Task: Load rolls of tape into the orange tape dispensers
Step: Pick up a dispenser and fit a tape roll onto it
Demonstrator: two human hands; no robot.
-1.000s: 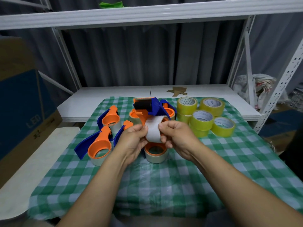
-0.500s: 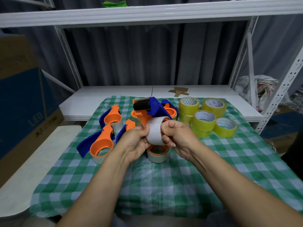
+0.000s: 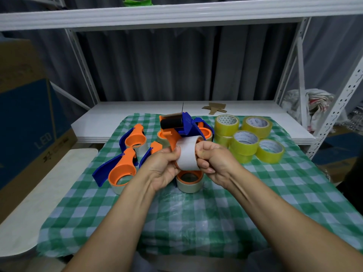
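Hardly anything has shifted over the last second: my left hand (image 3: 163, 169) and right hand (image 3: 218, 163) keep pinching the white roll of tape (image 3: 188, 156) between them, thumbs on its outer wrap, fingers curled at its edges. Just beyond my fingertips the roll meets the orange dispenser (image 3: 172, 137) with its blue handle and black roller; I cannot tell whether it is seated. Under my hands lies a loaded dispenser (image 3: 189, 181). Left of my left hand lie two more dispensers (image 3: 122, 171). Right of my right hand sit the yellow rolls (image 3: 245, 142), all on the green checked cloth (image 3: 196, 213).
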